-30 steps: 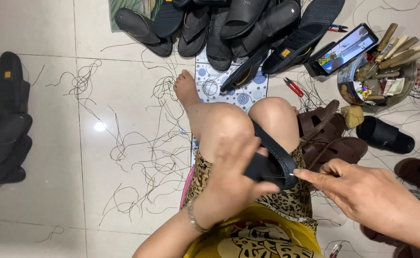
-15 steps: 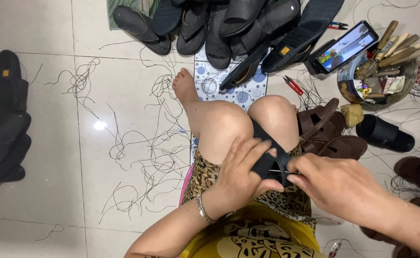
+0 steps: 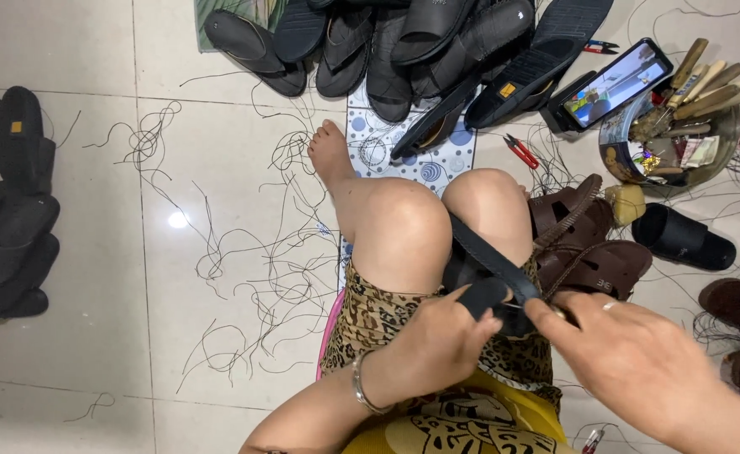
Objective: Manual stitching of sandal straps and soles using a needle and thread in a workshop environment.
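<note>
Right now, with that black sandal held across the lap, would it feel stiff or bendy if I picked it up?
Probably bendy: the black sandal is a thin sole, and the left hand curls its end over. Likely light, since it lies across the knees with only the left hand and right hand at one end. Its matte surface looks unlikely to slip.

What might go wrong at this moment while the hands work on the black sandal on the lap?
The right hand seems to pinch a small tool close to the left hand gripping the black sandal; a slip might prick those fingers or the bare knee. Loose threads on the floor could also snag the foot.
</note>
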